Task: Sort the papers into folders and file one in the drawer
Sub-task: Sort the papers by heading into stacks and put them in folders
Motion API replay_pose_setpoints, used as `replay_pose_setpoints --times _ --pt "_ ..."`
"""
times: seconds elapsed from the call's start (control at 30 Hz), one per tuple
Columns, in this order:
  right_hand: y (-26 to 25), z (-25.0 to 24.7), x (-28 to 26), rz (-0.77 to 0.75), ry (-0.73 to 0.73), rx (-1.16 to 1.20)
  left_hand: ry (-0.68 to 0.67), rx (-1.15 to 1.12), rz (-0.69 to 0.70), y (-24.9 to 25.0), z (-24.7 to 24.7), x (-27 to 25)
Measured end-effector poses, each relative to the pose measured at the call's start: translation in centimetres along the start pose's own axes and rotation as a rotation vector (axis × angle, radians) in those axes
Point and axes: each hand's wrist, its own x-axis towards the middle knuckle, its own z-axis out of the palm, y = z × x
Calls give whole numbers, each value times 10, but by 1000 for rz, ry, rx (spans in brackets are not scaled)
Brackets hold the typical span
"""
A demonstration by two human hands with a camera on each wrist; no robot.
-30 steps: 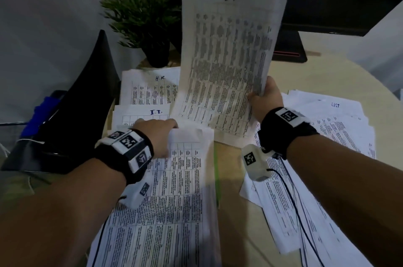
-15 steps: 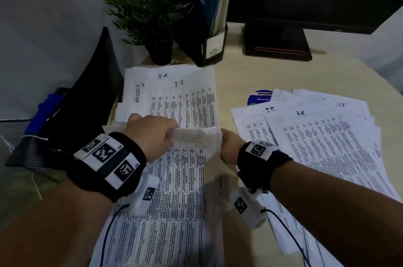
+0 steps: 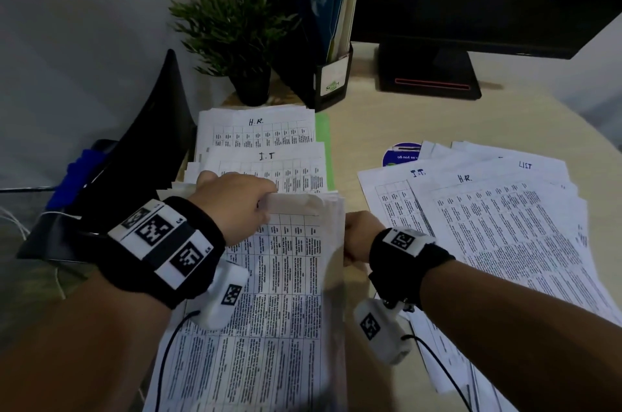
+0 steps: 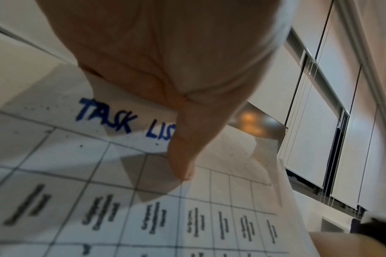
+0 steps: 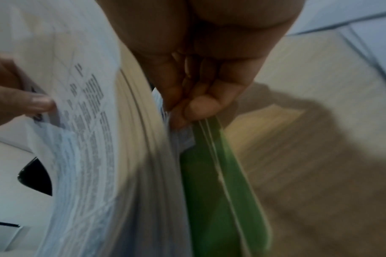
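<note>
While my left hand (image 3: 235,206) grips the task-list stack (image 3: 269,310) top, my right hand (image 3: 358,236) pinches the green folder (image 5: 220,182) edge (just beside the stack).

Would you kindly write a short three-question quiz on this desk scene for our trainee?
1. True or false: the left hand grips the top edge of a paper stack.
2. What is handwritten on the stack's top sheet, as the left wrist view shows? A) H.R. B) TASK LIST C) ADMIN
3. Fill in: the right hand pinches the edge of a ____ folder.

Key: 1 true; 2 B, though its last letter is hidden; 3 green.
</note>
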Motion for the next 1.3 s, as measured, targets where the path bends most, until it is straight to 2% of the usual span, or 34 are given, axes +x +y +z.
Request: replay_pose_setpoints --times 0.23,0.4,0.47,0.53,0.67,0.77,0.83,0.93,1.03,1.1,1.17,1.23,1.3 --pt "6 4 -5 50 -59 -14 -41 4 -53 -1 5 11" --pt "3 -2 -7 -26 -87 -255 -68 36 -89 -2 12 20" --pt "1 -10 -13 -97 -26 -396 -54 46 -105 1 16 27" --pt "4 -23 -18 -130 69 -361 -59 58 -129 3 22 37" --pt "24 -65 -23 -78 265 -279 -144 44 -237 -2 36 50" --pt "51 -113 -31 15 385 -245 -79 86 -256 5 35 53" --pt "76 -149 -36 101 459 -268 -8 107 -244 19 29 53" --pt "120 -196 -45 252 555 -292 35 -126 -200 57 20 53" --pt "163 -225 -50 420 579 -422 -31 -348 -84 108 23 53" --pt "184 -234 -52 475 554 -462 -109 -415 -18 146 29 53" --pt "198 -238 -53 476 553 -463 -245 -346 47 180 41 55" --pt "204 -241 -54 453 574 -461 -370 -174 81 210 57 57" --pt "208 -243 -56 415 559 -459 -423 -46 84 233 72 57"
